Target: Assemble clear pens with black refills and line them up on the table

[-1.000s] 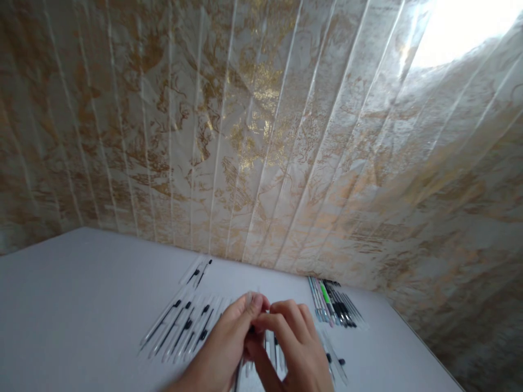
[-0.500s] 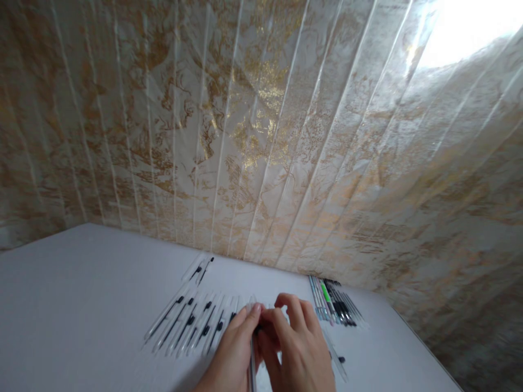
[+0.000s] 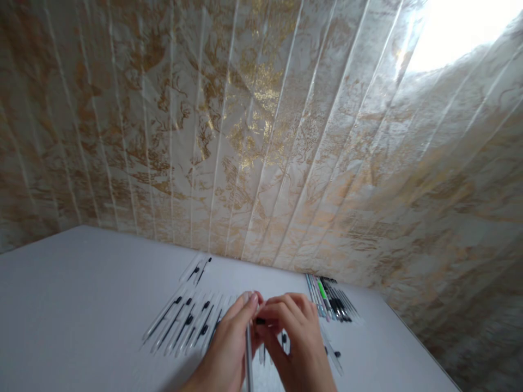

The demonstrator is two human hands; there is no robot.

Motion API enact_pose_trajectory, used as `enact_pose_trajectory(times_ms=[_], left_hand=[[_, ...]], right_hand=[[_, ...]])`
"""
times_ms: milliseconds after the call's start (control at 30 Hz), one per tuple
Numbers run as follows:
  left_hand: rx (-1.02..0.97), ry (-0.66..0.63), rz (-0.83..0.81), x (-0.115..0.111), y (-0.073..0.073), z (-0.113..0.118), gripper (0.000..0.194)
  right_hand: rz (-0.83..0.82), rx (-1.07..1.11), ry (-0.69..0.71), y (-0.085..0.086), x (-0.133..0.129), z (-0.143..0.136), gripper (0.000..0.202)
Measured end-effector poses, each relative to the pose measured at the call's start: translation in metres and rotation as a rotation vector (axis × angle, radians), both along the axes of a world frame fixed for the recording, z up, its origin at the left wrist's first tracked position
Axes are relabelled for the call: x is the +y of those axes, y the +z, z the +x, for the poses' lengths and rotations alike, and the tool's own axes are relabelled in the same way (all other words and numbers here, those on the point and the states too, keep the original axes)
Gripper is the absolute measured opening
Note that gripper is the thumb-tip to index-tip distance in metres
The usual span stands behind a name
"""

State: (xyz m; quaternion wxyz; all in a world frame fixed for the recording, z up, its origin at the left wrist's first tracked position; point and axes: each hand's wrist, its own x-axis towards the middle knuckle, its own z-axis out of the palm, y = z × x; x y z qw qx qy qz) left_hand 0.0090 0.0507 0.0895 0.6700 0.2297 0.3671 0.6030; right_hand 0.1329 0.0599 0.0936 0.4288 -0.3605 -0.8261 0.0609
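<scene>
My left hand (image 3: 229,342) is closed round a clear, slender pen barrel (image 3: 249,362), its thumb pressed along the upper end. The barrel stands nearly upright in view. Just to its right, the thumb and fingers of my right hand (image 3: 298,335) pinch a small black piece (image 3: 260,321) that looks like a pen cap. Fingers partly hide that piece, so I cannot tell whether it touches the barrel. Left of my hands lies a row of clear pen barrels (image 3: 174,332) with dark refills and black caps. Some of the row is hidden behind my hands.
At the back right of the white table (image 3: 81,305) lie several blue, green and black pens (image 3: 329,299) side by side. Two clear pieces with black caps (image 3: 200,270) lie farther back. Another clear barrel (image 3: 333,351) is right of my right hand. A gold-patterned curtain (image 3: 245,136) hangs behind.
The fingers of my right hand have drawn closer together, and the black piece between them shows more clearly. My view has shifted slightly. The left hand keeps its hold on the barrel.
</scene>
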Motion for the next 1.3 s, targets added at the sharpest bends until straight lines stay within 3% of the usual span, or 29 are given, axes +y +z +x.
enact_pose_trajectory(times_ms=[67,200,267,367,600,800,1300], left_hand=[[0.164,-0.052,0.146,0.004,0.005,-0.009,0.028],[0.775,-0.195,0.433,0.009,0.007,-0.025,0.021],[1.020,-0.226,0.521,0.008,0.006,-0.029,0.022],[1.193,-0.259,0.604,0.004,0.007,-0.029,0.022],[1.368,-0.324,0.604,-0.002,0.018,-0.025,0.017],[1.361,-0.327,0.610,-0.005,0.021,-0.025,0.017],[1.360,-0.453,0.625,-0.006,0.036,-0.027,0.016]], right_hand=[[-0.146,0.163,0.059,0.005,0.001,0.005,0.010],[-0.385,0.389,0.095,0.014,0.002,0.017,0.005],[-0.418,0.424,0.117,0.016,0.003,0.021,0.005],[-0.383,0.372,0.130,0.020,0.005,0.027,0.005],[-0.332,0.218,0.154,0.026,0.003,0.033,0.012],[-0.325,0.135,0.176,0.029,0.001,0.029,0.010],[-0.442,0.231,0.175,0.036,-0.008,0.026,0.007]])
